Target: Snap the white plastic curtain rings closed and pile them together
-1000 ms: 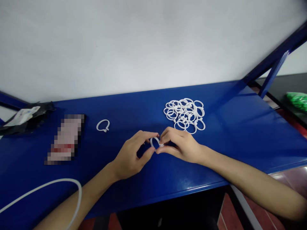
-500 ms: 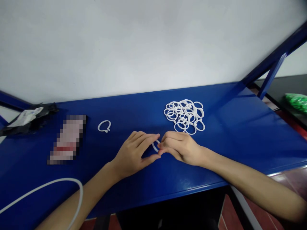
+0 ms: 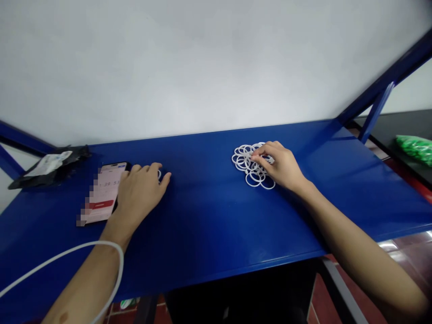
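From the head view, the left hand (image 3: pixel 140 191) lies palm down and loose on the glossy blue metal shelf (image 3: pixel 209 225), fingers spread and grasping nothing that shows; a sliver of a white plastic ring (image 3: pixel 159 174) peeks out between its fingertips. Just beside that hand's outer edge lies a smartphone (image 3: pixel 104 191) with a lit screen, partly pixelated, where the digits "39 53" and a red bar can be read. Farther out from that hand sits a crumpled black pouch with a white printed label (image 3: pixel 50 168), the print too small to read. The right hand (image 3: pixel 280 166) rests on a heap of thin white plastic rings (image 3: pixel 251 168), fingertips pinching into the pile; whether it grips one I cannot tell. A smooth white cable (image 3: pixel 67 258) arcs across the left forearm.
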Available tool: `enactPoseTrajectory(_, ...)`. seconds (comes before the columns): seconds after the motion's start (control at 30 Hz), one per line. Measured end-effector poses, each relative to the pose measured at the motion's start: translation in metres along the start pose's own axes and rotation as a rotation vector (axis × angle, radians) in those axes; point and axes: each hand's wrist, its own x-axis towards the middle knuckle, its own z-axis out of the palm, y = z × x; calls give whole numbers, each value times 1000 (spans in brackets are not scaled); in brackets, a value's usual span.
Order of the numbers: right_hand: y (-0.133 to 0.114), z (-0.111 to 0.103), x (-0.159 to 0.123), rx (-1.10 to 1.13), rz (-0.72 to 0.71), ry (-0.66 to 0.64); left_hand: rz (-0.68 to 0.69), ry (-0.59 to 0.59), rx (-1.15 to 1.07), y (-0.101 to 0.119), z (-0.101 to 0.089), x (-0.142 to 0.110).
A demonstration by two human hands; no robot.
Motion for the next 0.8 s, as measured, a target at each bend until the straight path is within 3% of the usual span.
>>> enactPoseTrajectory(0.13,10,3,-2,-135,17,-27,5,-90,-241,19,-4,2)
enactPoseTrajectory(0.23,13,5,-3,-197,11,0,41,-85,-414,27,-9,2)
enactPoseTrajectory(0.37,7,3,-3,-222,7,56,122,-80,-378,25,-14,0)
enactPoseTrajectory(0.6,-18,5,-8,-186,-88,82,236,-151,-246,22,-4,-2)
enactPoseTrajectory(0.7,-36,12,-15,-119,-205,21,256,-126,-326,33,-2,-4)
enactPoseTrajectory(0.8,-58,21,-23,-18,-318,-107,265,-162,-547,52,-7,-10)
